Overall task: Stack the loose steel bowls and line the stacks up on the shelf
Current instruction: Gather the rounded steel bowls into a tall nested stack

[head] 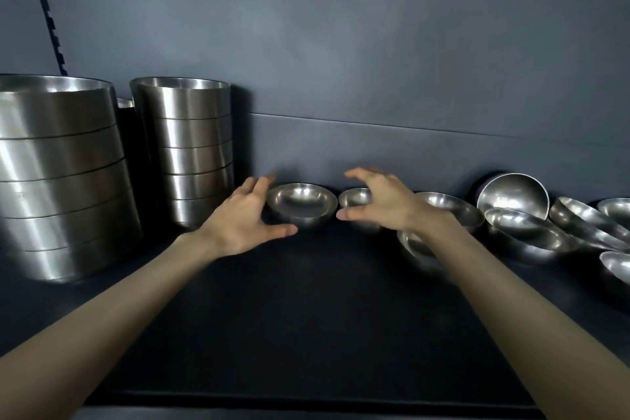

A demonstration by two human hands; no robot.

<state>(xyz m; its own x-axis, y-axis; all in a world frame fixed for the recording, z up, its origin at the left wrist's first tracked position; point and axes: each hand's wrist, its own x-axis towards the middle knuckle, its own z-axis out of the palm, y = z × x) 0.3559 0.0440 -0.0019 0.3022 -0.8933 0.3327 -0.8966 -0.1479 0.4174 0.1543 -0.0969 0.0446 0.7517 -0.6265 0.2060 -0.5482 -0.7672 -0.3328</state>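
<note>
Now L hand (pixel 238 218) & R hand (pixel 385 204) spread wide, flanking bowl (pixel 300 204); maybe touching.

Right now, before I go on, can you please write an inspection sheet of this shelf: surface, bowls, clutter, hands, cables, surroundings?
Surface: dark shelf, matte.
Job's things: big stack and second stack stand at the left; centre bowl is upright; small bowl is beside it; loose bowls lie tilted at the right, and one bowl stands on edge.
Clutter: nothing seen.
Hands: left hand is spread beside the centre bowl; right hand is spread over the small bowl; both hold nothing.
Cables: nothing certain; a toothed strip runs down the wall at upper left.
Surroundings: grey wall.
</note>
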